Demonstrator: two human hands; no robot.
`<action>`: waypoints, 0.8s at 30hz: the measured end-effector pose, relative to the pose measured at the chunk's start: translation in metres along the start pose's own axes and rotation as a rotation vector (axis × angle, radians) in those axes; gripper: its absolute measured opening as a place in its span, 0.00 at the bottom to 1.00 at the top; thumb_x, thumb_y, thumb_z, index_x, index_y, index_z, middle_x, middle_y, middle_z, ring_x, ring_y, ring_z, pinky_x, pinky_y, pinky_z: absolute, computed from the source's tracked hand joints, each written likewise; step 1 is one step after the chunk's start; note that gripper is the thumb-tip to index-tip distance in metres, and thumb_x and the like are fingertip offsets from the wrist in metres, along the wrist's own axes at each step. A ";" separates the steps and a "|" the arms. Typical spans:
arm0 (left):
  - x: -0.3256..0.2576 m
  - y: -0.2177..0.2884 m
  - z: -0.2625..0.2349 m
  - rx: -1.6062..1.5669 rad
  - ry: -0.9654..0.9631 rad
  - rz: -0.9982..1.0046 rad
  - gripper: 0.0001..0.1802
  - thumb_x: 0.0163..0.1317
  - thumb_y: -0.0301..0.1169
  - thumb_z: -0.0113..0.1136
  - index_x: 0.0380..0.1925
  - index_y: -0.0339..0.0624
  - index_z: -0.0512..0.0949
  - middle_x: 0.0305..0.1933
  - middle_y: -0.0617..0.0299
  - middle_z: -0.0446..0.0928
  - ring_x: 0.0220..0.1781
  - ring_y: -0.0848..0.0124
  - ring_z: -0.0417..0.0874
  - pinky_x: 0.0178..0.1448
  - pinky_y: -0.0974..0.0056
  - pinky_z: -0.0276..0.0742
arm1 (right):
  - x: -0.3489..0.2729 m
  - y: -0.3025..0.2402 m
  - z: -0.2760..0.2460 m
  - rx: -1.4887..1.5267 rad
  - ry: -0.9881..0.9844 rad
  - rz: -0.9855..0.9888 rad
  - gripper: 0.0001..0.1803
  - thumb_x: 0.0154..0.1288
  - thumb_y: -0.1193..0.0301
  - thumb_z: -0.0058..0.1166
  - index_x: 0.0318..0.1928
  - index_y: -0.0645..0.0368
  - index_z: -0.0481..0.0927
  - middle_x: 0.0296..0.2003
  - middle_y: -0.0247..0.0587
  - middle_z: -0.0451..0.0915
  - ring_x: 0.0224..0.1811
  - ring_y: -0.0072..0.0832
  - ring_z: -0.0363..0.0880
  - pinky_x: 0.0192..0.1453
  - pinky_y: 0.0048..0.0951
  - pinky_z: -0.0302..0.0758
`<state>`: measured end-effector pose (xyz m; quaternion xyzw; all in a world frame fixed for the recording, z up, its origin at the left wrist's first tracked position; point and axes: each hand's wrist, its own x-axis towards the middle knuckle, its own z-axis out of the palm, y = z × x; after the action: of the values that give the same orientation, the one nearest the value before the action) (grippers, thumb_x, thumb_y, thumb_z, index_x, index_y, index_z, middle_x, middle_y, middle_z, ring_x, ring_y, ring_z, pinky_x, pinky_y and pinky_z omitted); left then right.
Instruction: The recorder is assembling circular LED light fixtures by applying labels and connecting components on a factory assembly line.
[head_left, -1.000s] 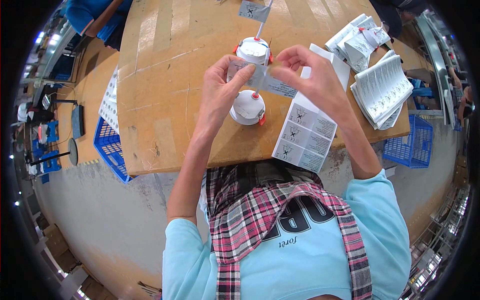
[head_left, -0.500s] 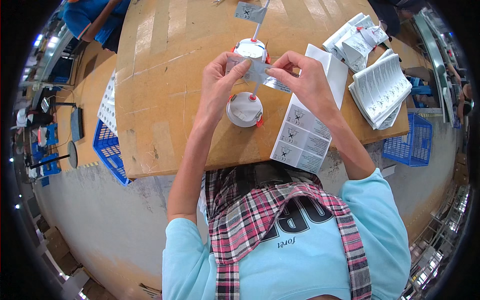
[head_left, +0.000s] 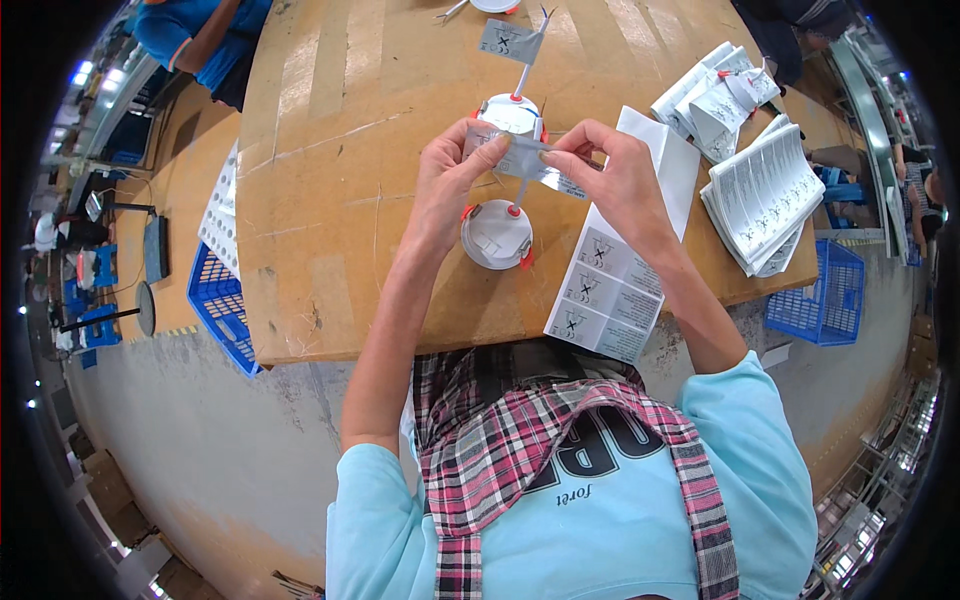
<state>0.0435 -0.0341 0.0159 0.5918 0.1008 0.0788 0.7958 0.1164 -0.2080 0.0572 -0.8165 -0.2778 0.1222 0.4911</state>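
L hand (head_left: 447, 185) pinches label (head_left: 522, 160) nr its L end, R hand (head_left: 625, 185) nr its R; label's at the cable (head_left: 522, 190), just beyond the near lamp (head_left: 497, 238). Prob. best: align edges b4 pressing, keep cable in fold, smooth flat.

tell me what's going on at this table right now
A person's left hand and right hand both pinch a silver label at the cable of the nearer white fixture. The farther white fixture has a flag-like label on its cable. A label sheet lies to the right, overhanging the table.
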 end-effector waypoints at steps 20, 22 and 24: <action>0.003 -0.010 0.005 -0.107 -0.009 -0.018 0.13 0.62 0.34 0.60 0.42 0.37 0.78 0.39 0.64 0.80 0.41 0.80 0.77 0.48 0.69 0.71 | 0.003 0.000 -0.024 -0.317 -0.069 -0.036 0.19 0.60 0.59 0.60 0.40 0.64 0.80 0.34 0.43 0.81 0.40 0.33 0.76 0.45 0.33 0.71; 0.003 -0.009 0.006 -0.095 -0.025 -0.012 0.13 0.62 0.34 0.60 0.41 0.37 0.78 0.39 0.64 0.80 0.41 0.79 0.77 0.49 0.69 0.71 | 0.006 -0.008 -0.022 -0.311 0.013 -0.153 0.19 0.57 0.59 0.62 0.38 0.64 0.81 0.35 0.42 0.80 0.45 0.33 0.74 0.50 0.34 0.69; 0.004 -0.010 0.008 -0.081 -0.043 -0.031 0.13 0.62 0.35 0.61 0.42 0.37 0.78 0.38 0.64 0.80 0.42 0.79 0.77 0.48 0.69 0.71 | 0.011 -0.007 -0.018 -0.307 -0.022 -0.164 0.18 0.55 0.60 0.63 0.36 0.64 0.81 0.34 0.42 0.80 0.43 0.33 0.74 0.49 0.34 0.69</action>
<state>0.0494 -0.0434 0.0084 0.5589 0.0896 0.0578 0.8223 0.1309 -0.2121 0.0731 -0.8551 -0.3642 0.0467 0.3659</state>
